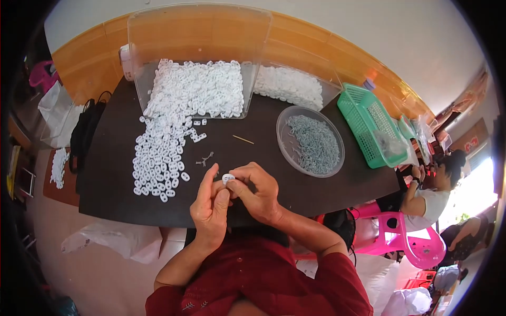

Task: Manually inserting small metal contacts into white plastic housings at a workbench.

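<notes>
A small white oval plastic piece with holes (pixel 227 178) is held up over the table's near edge. My right hand (pixel 259 194) pinches it between thumb and bent index finger. My left hand (pixel 209 213) meets it from the other side, its index finger pointing up and its other fingers curled in against the piece, partly hidden. Just beyond my hands lie a few loose screws (pixel 204 159) and a thin yellowish stick (pixel 243 139). To the left spreads a heap of similar white oval pieces (pixel 158 163), running out of a clear plastic bin (pixel 200 50) lying on its side.
At the right, a round clear bowl (pixel 282 152) holds many small grey screws. Behind it is another clear container (pixel 331 87) of white pieces, beside a green basket (pixel 363 126). A person (pixel 427 197) sits at right near a pink plastic chair (pixel 421 247). White bags lie on the floor.
</notes>
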The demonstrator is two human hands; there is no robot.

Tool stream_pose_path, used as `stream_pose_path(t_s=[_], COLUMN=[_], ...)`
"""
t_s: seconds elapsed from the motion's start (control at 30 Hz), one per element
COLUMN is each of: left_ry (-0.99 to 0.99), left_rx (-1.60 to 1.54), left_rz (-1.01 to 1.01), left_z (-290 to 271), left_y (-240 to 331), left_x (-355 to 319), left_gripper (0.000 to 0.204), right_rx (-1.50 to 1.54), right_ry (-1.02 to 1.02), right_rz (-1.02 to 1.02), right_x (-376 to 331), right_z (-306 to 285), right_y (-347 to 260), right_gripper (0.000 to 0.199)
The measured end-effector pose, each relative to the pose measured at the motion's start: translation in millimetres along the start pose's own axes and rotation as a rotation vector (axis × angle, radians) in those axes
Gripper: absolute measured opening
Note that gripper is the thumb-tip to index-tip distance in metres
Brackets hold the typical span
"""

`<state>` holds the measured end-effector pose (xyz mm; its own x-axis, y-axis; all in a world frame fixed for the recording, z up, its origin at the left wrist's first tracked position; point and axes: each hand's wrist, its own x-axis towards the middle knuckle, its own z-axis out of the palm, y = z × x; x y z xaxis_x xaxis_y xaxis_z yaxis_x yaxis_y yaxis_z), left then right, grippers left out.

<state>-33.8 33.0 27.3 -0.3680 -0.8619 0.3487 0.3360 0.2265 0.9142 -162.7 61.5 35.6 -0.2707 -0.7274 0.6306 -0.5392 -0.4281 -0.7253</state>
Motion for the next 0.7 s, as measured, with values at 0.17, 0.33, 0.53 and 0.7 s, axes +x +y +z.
stream_pose_path(t_s=[0.17, 0.33, 0.53, 0.7], left_ry=[0.002, 0.047, 0.039, -0.164], left_rx=[0.047, 0.156, 0.485, 1.055], left_rz=[-0.124, -0.124, 0.071, 0.52], left_z=[-21, -57, -72, -69], left_y=[-8, -16, -12, -32], left_x=[16, 28, 69, 129], left_gripper=[0.042, 0.033, 0.017, 0.014], right_rx=[-0.161, -0.746, -1.141, -0.756], right_ry=[0.147, 0.336, 0.332, -0.082], right_rz=[0.203, -0.097, -0.066, -0.334], right_x=[65, 185, 215, 136], right_z=[-46, -132, -164, -84], right_y=[24, 92, 127, 103], right_gripper=[0.01, 0.018, 0.018, 0.013])
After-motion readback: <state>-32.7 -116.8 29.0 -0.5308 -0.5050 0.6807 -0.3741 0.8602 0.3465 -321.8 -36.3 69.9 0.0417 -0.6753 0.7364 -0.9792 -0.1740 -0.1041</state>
